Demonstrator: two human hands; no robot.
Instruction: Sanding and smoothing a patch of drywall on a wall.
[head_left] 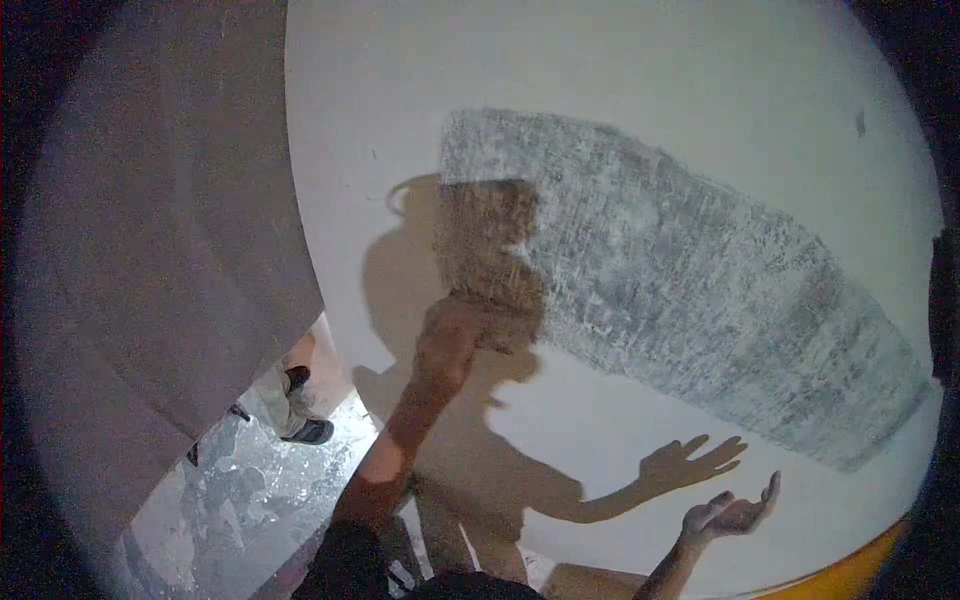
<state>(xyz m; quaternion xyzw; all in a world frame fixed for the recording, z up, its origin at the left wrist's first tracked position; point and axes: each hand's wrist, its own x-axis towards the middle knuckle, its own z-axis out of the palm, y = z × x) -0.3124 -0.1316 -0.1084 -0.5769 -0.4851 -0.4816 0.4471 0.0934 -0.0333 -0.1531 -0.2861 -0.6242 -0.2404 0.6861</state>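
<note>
A large curved white surface (600,430) fills most of the view, with a long grey, streaky patch (680,270) across it. My left hand (460,335) is at the patch's lower left edge, in shadow, its fingers curled against the surface. What it holds, if anything, is too dark to make out. To the lower right, my right hand (730,512) is raised near the white surface, below the patch. Its fingers are spread and nothing is in them.
My shadow (400,290) falls over the surface and part of the patch. A dark grey-brown panel (170,200) stands at the left. Below it, another person's leg and dark shoe (308,432) show on a stained, shiny floor (240,500). Something orange (860,575) curves along the lower right.
</note>
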